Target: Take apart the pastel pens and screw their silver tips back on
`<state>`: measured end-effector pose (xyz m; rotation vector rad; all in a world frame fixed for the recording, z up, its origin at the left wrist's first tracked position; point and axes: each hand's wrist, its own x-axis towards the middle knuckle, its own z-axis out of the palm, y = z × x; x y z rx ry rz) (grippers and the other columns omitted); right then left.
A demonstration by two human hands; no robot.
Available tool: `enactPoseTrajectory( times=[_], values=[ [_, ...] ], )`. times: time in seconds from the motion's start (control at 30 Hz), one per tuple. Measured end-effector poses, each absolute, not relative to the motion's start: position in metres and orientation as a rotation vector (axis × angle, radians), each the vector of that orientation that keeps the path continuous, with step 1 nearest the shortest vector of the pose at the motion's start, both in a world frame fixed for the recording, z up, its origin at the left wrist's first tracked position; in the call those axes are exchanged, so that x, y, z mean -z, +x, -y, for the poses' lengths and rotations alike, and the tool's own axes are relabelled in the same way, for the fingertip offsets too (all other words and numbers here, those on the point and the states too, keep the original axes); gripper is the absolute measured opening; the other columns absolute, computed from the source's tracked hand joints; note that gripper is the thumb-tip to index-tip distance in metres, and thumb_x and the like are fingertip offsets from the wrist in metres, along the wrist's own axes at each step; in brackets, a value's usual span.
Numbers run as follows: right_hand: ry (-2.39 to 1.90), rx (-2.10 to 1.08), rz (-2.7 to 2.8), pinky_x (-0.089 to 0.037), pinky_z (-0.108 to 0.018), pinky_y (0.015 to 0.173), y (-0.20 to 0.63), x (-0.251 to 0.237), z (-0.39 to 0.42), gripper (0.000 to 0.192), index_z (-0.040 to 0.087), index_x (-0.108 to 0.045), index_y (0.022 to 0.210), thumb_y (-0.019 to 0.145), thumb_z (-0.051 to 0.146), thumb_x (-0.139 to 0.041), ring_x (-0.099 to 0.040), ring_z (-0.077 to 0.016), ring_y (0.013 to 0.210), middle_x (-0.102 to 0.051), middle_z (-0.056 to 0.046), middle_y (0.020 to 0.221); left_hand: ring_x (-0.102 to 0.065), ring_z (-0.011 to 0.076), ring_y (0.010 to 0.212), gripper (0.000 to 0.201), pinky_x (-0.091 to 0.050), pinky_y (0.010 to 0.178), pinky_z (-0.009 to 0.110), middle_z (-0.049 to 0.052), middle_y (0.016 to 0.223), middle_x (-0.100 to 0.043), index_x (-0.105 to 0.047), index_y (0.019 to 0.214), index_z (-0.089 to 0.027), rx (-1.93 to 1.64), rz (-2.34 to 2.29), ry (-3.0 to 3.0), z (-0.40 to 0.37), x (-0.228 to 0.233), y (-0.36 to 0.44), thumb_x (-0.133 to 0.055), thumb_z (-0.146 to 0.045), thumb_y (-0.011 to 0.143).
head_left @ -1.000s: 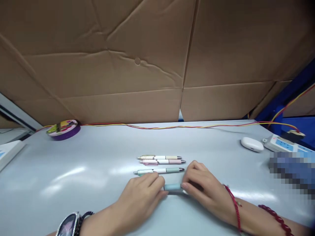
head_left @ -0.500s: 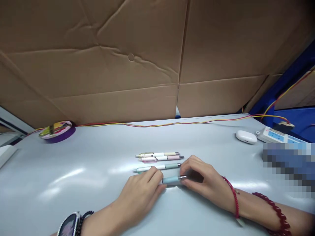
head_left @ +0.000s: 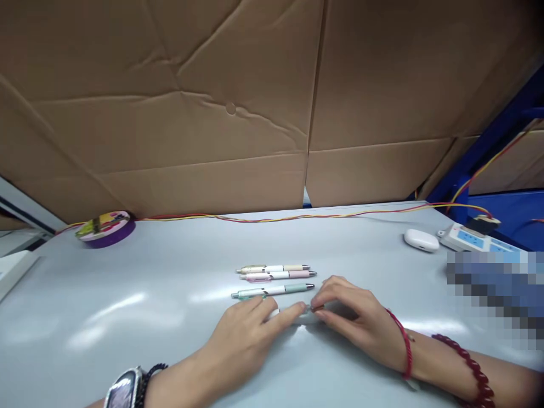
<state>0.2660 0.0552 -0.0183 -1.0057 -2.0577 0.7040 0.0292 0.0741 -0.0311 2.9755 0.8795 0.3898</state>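
Note:
Over a light-blue click pen (head_left: 275,313) on the table, my left hand (head_left: 250,334) is closed around its barrel, the thumb reaching right along the grip. That thumb and the fingers hide most of the pen. My right hand (head_left: 351,311) pinches the tip end between thumb and fingertips. Just beyond lies a green-and-white pen (head_left: 276,290), parallel to it. Farther back, a pink-and-white pen (head_left: 278,276) and a cream-and-white pen (head_left: 276,268) lie close together in the same direction.
A round purple-sided tin or roll (head_left: 108,231) stands at the back left. Red and yellow wires (head_left: 255,219) run along the back edge, before a cardboard wall (head_left: 204,136). At the right are a white earbud case (head_left: 420,240) and a power strip (head_left: 463,237).
My left thumb has extended rightward along the pen and now covers the light-blue grip. My right hand keeps its pinch at the tip end. The camera view has shifted slightly.

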Motion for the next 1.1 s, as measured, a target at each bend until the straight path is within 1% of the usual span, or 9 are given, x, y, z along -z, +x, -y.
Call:
enactPoseTrajectory(
  times=[0.13, 0.23, 0.33, 0.47, 0.57, 0.7, 0.83, 1.0, 1.1],
  values=[
    [-1.029, -0.735, 1.994, -0.046, -0.024, 0.069, 0.267, 0.019, -0.055, 0.008, 0.021, -0.059, 0.090, 0.086, 0.015, -0.054, -0.058, -0.0137, 0.076, -0.062, -0.002, 0.082, -0.055, 0.0214, 0.080, 0.049, -0.046, 0.066, 0.033, 0.008, 0.097, -0.059, -0.031, 0.130, -0.023, -0.563, -0.839, 2.923, -0.075, 0.029, 0.030, -0.036, -0.005, 0.085],
    [-1.022, -0.755, 1.974, -0.047, -0.024, 0.068, 0.268, 0.019, -0.055, 0.009, 0.021, -0.060, 0.090, 0.086, 0.014, -0.055, -0.058, -0.0130, 0.076, -0.062, -0.002, 0.083, -0.055, 0.0211, 0.085, 0.047, -0.046, 0.070, 0.033, 0.009, 0.105, -0.057, -0.034, 0.129, -0.025, -0.604, -0.791, 2.939, -0.077, 0.027, 0.030, -0.038, -0.006, 0.087],
    [-0.987, -0.768, 1.972, -0.048, -0.024, 0.071, 0.269, 0.019, -0.055, 0.011, 0.021, -0.060, 0.092, 0.086, 0.013, -0.055, -0.059, -0.0135, 0.079, -0.063, -0.002, 0.086, -0.055, 0.0194, 0.079, 0.047, -0.045, 0.067, 0.031, 0.007, 0.102, -0.059, -0.036, 0.130, -0.027, -0.582, -0.721, 2.977, -0.079, 0.026, 0.029, -0.039, -0.007, 0.088],
    [-0.880, -0.770, 1.997, -0.050, -0.026, 0.072, 0.269, 0.020, -0.055, 0.012, 0.020, -0.060, 0.095, 0.087, 0.014, -0.054, -0.060, -0.0143, 0.082, -0.064, -0.004, 0.087, -0.055, 0.0177, 0.075, 0.051, -0.043, 0.064, 0.028, 0.005, 0.096, -0.058, -0.032, 0.135, -0.033, -0.526, -0.735, 3.011, -0.080, 0.026, 0.027, -0.036, -0.009, 0.090],
    [-0.842, -0.789, 2.020, -0.051, -0.028, 0.074, 0.268, 0.019, -0.056, 0.012, 0.019, -0.059, 0.096, 0.089, 0.015, -0.051, -0.060, -0.0150, 0.084, -0.065, -0.005, 0.087, -0.053, 0.0155, 0.063, 0.049, -0.041, 0.057, 0.025, 0.002, 0.079, -0.055, -0.029, 0.136, -0.035, -0.498, -0.727, 3.076, -0.079, 0.027, 0.027, -0.030, -0.012, 0.093],
    [-0.916, -0.803, 2.016, -0.051, -0.027, 0.072, 0.266, 0.017, -0.056, 0.012, 0.019, -0.061, 0.092, 0.089, 0.015, -0.050, -0.060, -0.0151, 0.082, -0.064, -0.005, 0.086, -0.046, 0.0143, 0.046, 0.045, -0.034, 0.044, 0.023, -0.003, 0.062, -0.047, -0.030, 0.135, -0.032, -0.455, -0.776, 3.107, -0.077, 0.028, 0.027, -0.023, -0.013, 0.094],
    [-1.047, -0.691, 1.970, -0.050, -0.028, 0.070, 0.272, 0.019, -0.063, 0.011, 0.020, -0.060, 0.089, 0.089, 0.018, -0.050, -0.060, -0.0157, 0.079, -0.063, -0.004, 0.085, -0.047, 0.0143, 0.047, 0.043, -0.033, 0.043, 0.022, -0.003, 0.063, -0.048, -0.033, 0.132, -0.031, -0.365, -0.873, 3.065, -0.077, 0.030, 0.028, -0.025, -0.013, 0.093],
    [-1.286, -0.349, 2.057, -0.046, -0.035, 0.072, 0.290, 0.025, -0.090, 0.010, 0.019, -0.059, 0.087, 0.086, 0.018, -0.049, -0.057, -0.0192, 0.077, -0.062, -0.005, 0.079, -0.050, 0.0150, 0.048, 0.042, -0.034, 0.044, 0.023, -0.003, 0.065, -0.052, -0.035, 0.130, -0.033, -0.306, -0.870, 3.034, -0.077, 0.027, 0.030, -0.025, -0.015, 0.093],
    [-1.391, -0.286, 2.162, -0.045, -0.037, 0.073, 0.295, 0.029, -0.101, 0.011, 0.019, -0.059, 0.082, 0.081, 0.014, -0.049, -0.055, -0.0210, 0.079, -0.061, -0.005, 0.080, -0.054, 0.0150, 0.053, 0.035, -0.037, 0.047, 0.023, -0.002, 0.070, -0.057, -0.037, 0.127, -0.028, -0.353, -0.854, 2.985, -0.077, 0.023, 0.031, -0.025, -0.020, 0.095]
  ],
)
